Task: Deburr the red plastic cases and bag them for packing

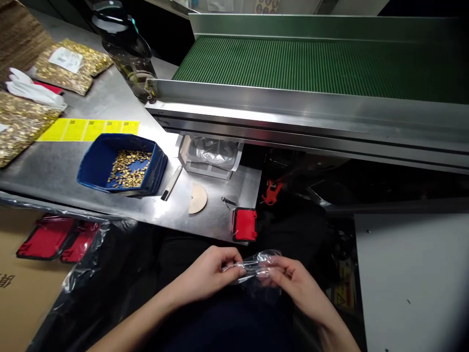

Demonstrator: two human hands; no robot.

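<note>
A clear plastic bag (252, 268) is stretched between my two hands, just above my lap. My left hand (220, 268) pinches its left side between thumb and fingers. On the right side, my right hand (287, 278) grips the film, with the fingertips partly seen through it. A small red and black case (245, 225) lies at the table's front corner, just beyond the hands. Close to it are a small dark metal piece (228, 201) and a pale half-round disc (198, 199).
A blue bin (88, 168) with small brass parts stands left on the metal table (176, 215), beside a cutter knife (171, 183). A tray (208, 171) of clear bags sits under the green conveyor (286, 63). Bagged red cases (47, 237) lie in a carton at left.
</note>
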